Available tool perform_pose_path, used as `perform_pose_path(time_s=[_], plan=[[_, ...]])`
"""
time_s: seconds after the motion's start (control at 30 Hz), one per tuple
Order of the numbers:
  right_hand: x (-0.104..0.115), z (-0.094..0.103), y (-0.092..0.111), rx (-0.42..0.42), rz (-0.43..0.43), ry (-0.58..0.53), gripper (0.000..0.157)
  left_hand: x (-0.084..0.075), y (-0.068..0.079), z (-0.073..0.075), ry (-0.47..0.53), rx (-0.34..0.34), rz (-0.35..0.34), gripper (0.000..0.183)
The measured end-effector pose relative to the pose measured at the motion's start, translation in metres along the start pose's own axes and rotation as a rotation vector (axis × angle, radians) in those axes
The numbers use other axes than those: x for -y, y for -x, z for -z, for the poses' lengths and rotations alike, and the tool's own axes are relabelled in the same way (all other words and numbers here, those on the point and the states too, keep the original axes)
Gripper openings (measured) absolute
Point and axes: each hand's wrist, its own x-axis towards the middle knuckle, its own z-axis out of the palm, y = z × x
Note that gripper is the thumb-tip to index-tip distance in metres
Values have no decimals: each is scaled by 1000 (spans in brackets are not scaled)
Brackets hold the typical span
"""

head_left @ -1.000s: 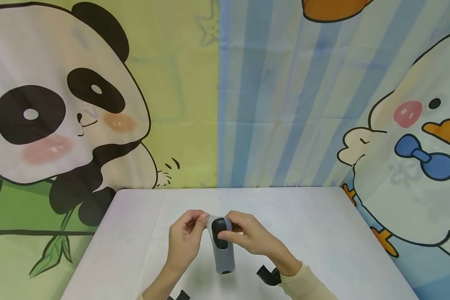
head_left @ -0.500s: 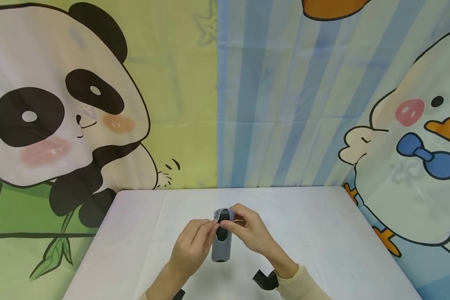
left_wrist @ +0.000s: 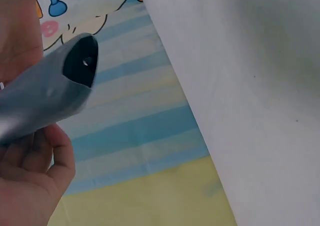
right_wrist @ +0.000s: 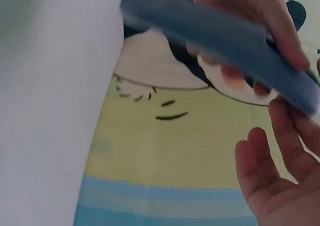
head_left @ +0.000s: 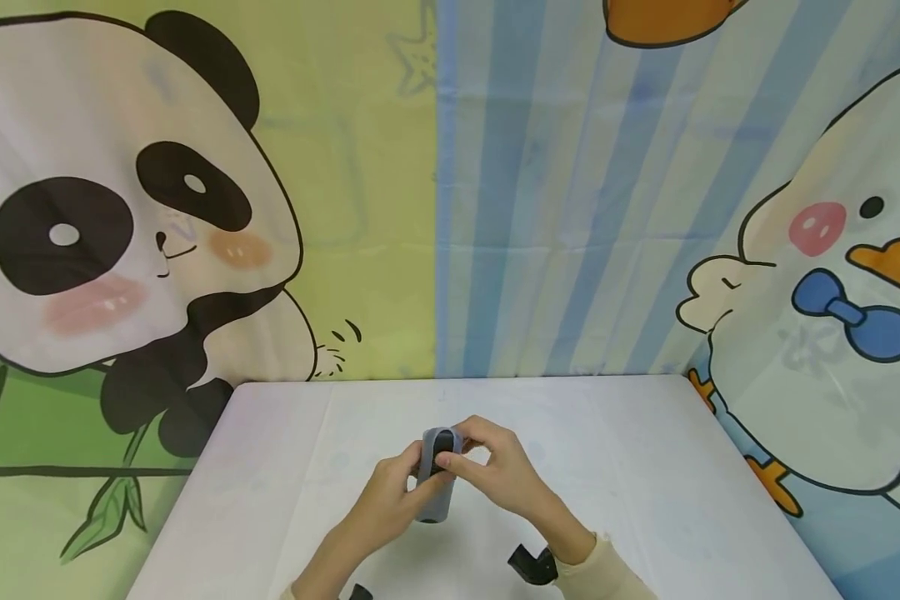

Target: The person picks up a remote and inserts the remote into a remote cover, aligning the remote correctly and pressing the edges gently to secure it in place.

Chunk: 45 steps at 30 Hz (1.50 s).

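A slim grey sleeve-like case [head_left: 437, 502] is held tilted over the table, with a black oval part [head_left: 444, 442] showing through the gap in its face. My left hand [head_left: 390, 497] grips the case along its left side, thumb laid across the front. On the upper right, my right hand [head_left: 506, 477] pinches the case, its thumb tip on the black part. In the left wrist view one end of the case [left_wrist: 37, 98] has a dark opening with a small bright spot inside. The case [right_wrist: 220, 38] is blurred in the right wrist view.
A white table [head_left: 607, 450] spreads beneath both hands. Behind its far edge hangs a printed cloth [head_left: 540, 208] with a panda and a duck. A black curved piece [head_left: 534, 565] sits at the right wrist, another [head_left: 360, 592] by the left.
My left hand has gone from pinching the case's upper left edge, across to its face, to gripping its side lower down. The right hand keeps hold; the case shifted slightly.
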Motion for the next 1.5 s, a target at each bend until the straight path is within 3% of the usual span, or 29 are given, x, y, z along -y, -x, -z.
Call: perform_pose_path(time_s=[0.1,0.2,0.33,0.43,0.57,0.77,0.93,1.17,1.27,1.4,1.5], plan=[[2,16,-2,62,97,152,19,3,3,6,9,96,30,25],[5,32,-6,203,140,163,16,5,5,12,30,206,39,24],[6,44,-8,464,68,56,21,8,7,19,91,345,60,21],[2,45,-6,586,-36,-28,26,9,8,24,118,435,77,19],[-4,42,-2,669,-100,-82,26,11,8,25,135,517,77,13],[-8,44,0,772,-52,-98,21,17,9,23,100,557,58,12],[-5,36,6,722,-2,-99,22,19,10,29,75,573,57,12],[3,16,19,398,82,-131,31,15,9,37,98,559,103,11],[8,13,21,301,104,-126,34,16,8,36,90,542,103,11],[17,11,20,262,209,-41,34,16,5,35,80,512,76,11],[24,8,16,253,320,106,32,15,1,35,61,476,39,10]])
